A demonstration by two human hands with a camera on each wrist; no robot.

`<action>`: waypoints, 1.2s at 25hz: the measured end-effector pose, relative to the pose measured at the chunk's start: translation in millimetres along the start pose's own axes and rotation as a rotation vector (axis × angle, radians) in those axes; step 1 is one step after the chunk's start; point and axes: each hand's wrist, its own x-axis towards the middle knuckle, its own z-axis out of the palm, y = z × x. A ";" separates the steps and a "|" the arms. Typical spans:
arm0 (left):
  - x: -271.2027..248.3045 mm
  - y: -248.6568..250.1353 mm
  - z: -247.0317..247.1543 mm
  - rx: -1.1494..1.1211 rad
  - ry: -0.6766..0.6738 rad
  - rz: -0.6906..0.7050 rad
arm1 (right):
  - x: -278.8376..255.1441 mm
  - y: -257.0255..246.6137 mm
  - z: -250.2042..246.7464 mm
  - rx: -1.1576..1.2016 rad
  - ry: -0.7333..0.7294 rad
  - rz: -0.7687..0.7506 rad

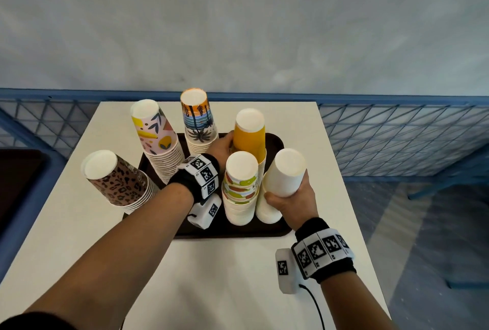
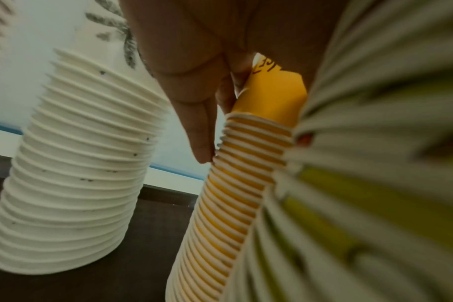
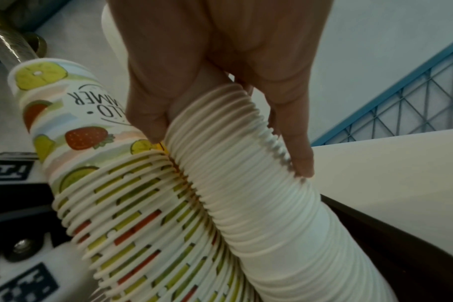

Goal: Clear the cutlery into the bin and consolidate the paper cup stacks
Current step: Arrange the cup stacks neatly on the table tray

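Tray (image 1: 275, 142) crowded; hands grip yellow stack (image 1: 250, 142), white stack (image 1: 284, 181)

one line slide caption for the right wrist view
Right hand grips the plain white cup stack, which touches the fruit-print cup stack on the dark tray.

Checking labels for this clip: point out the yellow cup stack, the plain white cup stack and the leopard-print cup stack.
yellow cup stack (image 1: 250, 139), head view, yellow side wall of the top cup.
plain white cup stack (image 1: 284, 179), head view, side of the upper cups.
leopard-print cup stack (image 1: 119, 184), head view, patterned side.

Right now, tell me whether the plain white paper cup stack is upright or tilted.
Tilted: the plain white paper cup stack leans rightward, gripped by the right hand.
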 end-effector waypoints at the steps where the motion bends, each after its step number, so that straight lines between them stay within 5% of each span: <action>1: -3.5 -3.6 -0.1 -0.060 0.054 0.004 | 2.0 -1.8 -1.2 -0.009 -0.013 -0.005; 8: -40.1 -25.7 -13.1 -0.141 0.222 0.025 | 53.8 -9.9 -5.2 -0.076 -0.022 -0.001; 20: -37.3 -46.9 -8.6 -0.249 0.216 0.035 | 157.3 -19.8 9.9 -0.115 -0.017 -0.091; 26: -34.6 -47.9 -8.0 -0.280 0.205 0.011 | 163.7 -19.1 8.5 -0.138 -0.047 -0.101; 30: -36.3 -47.0 -7.2 -0.276 0.211 0.022 | 122.2 -3.9 -3.1 -0.089 0.111 -0.071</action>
